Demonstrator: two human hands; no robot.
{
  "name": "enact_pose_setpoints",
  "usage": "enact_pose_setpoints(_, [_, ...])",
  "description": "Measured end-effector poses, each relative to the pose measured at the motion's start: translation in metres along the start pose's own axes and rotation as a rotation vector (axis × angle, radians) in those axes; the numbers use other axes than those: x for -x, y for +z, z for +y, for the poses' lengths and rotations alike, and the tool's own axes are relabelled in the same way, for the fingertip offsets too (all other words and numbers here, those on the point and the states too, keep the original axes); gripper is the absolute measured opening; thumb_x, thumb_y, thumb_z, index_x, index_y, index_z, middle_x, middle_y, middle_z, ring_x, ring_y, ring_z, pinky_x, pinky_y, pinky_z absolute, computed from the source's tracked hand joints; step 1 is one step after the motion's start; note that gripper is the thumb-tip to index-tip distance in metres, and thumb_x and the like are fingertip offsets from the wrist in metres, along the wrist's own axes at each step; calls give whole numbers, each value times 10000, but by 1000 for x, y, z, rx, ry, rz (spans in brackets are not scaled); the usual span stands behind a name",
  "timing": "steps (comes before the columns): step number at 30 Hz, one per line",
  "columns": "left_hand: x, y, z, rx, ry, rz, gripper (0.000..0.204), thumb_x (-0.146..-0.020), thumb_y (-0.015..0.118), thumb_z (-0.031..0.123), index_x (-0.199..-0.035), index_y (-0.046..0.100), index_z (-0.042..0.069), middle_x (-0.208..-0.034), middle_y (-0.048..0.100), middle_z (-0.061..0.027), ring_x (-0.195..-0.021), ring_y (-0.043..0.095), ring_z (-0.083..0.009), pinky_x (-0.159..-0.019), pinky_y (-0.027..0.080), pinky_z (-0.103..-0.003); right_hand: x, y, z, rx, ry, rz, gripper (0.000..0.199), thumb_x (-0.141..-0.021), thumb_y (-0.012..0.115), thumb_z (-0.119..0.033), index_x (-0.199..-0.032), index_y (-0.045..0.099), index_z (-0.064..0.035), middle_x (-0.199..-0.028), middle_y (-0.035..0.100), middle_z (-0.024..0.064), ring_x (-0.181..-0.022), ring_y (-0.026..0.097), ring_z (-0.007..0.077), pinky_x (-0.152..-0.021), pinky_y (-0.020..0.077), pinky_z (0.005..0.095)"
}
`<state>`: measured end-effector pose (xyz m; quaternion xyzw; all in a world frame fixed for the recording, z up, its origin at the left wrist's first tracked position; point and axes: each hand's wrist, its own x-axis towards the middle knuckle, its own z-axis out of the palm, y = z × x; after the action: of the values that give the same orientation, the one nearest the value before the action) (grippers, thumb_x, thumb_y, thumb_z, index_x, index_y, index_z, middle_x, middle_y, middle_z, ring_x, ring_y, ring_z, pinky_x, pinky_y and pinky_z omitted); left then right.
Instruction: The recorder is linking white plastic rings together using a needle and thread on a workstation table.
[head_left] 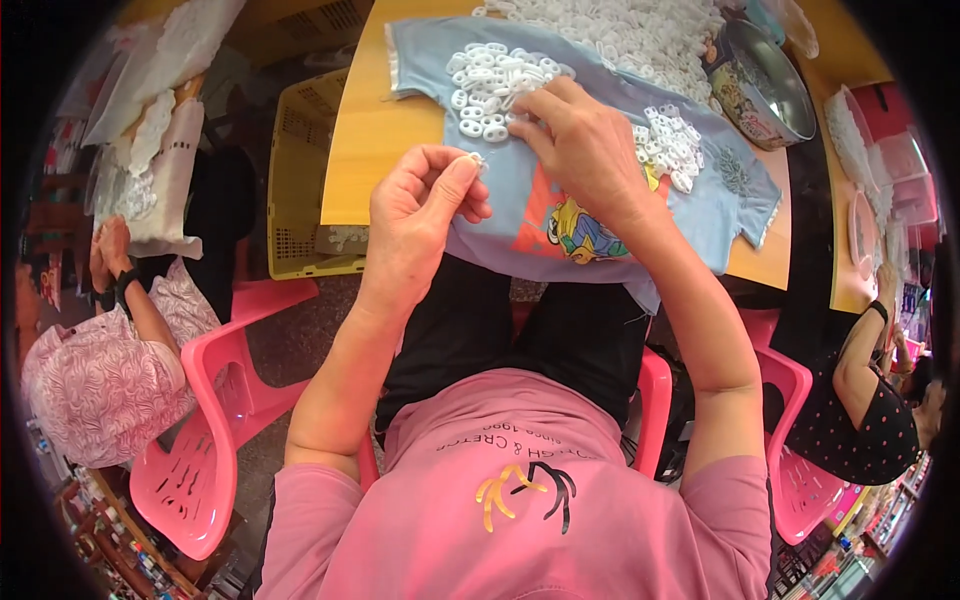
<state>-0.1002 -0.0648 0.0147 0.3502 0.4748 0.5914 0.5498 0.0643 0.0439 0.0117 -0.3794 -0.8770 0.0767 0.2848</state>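
My left hand (pixel 430 195) is closed in a pinch, with a small white plastic piece (pixel 477 160) between thumb and forefinger. Its exact shape is mostly covered by the fingertips. My right hand (pixel 580 140) reaches to the near right edge of a pile of white oval plastic pieces with two holes (pixel 480 90). Its thumb and forefinger are a little apart at the pieces, and the other fingers are curled. Under both lies a light blue cloth shirt (pixel 490 225) with a colourful cartoon print. A smaller heap of similar white pieces (pixel 670 145) sits right of my right wrist.
A large white heap (pixel 620 40) covers the far side of the wooden table (pixel 350 170). At the far right stands a round metal tin (pixel 775 90). Small dark bits (pixel 735 170) lie on the shirt's right side. A yellow crate (pixel 290 215) stands left; people sit on both sides.
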Motion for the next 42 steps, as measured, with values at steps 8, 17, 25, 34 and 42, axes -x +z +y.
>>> enact_pose_setpoints(8, [-7,-6,0,-24,24,-37,140,-948,602,137,-978,589,1,-797,623,-39,-691,594,-102,-654,486,-236,1,13,2,17,-88,64,138,-851,648,-154,-978,660,-101,-860,613,71,-736,628,298,-614,492,389])
enact_pose_setpoints(17, [-11,0,-6,-48,25,-55,148,-952,598,149,-979,588,4,-804,620,-38,-699,597,-103,-661,490,-240,-6,6,3,12,-87,-19,168,-837,671,-206,-966,672,-98,-897,614,85,-765,629,309,-648,498,401])
enact_pose_setpoints(25, [-12,9,-2,-31,-7,-36,140,-953,599,147,-976,587,9,-805,617,-38,-694,596,-108,-660,487,-238,-15,2,9,58,-64,-77,183,-851,661,-212,-973,670,-75,-873,621,107,-760,634,318,-642,502,401])
enact_pose_setpoints(34, [-25,36,-3,145,111,-2,125,-968,561,110,-1018,579,-3,-1124,626,-139,-964,634,-158,-812,543,-306,16,-39,12,-620,229,-87,198,-891,666,-103,-1054,665,10,-827,677,53,-674,597,73,-612,500,219])
enact_pose_setpoints(42, [-19,66,-20,34,302,-52,132,-981,519,81,-1059,565,-15,-1170,599,-146,-1034,621,-197,-942,504,-336,34,-45,7,-1024,432,46,226,-910,647,-89,-1093,644,43,-871,677,53,-717,616,82,-663,514,216])
